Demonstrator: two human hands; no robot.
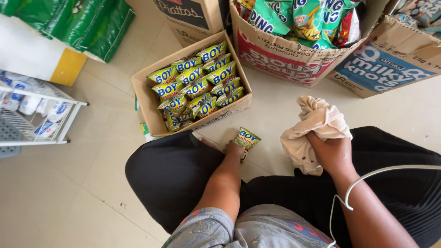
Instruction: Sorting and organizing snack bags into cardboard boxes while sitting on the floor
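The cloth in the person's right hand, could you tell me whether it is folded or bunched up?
Bunched up. The pale cloth sits crumpled in the right hand, with loose, uneven creases and no flat folded edges.

Bare floor (pixel 275 115) lies open between the packet box (pixel 142 98), big cartons (pixel 294 62) and knees.

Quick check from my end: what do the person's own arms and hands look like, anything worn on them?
Both hands are bare: no gloves, rings or watch visible on the left hand or right hand. The forearms are uncovered. A short grey sleeve with red and blue print covers the left upper arm. A thin white cable loops across the right forearm.
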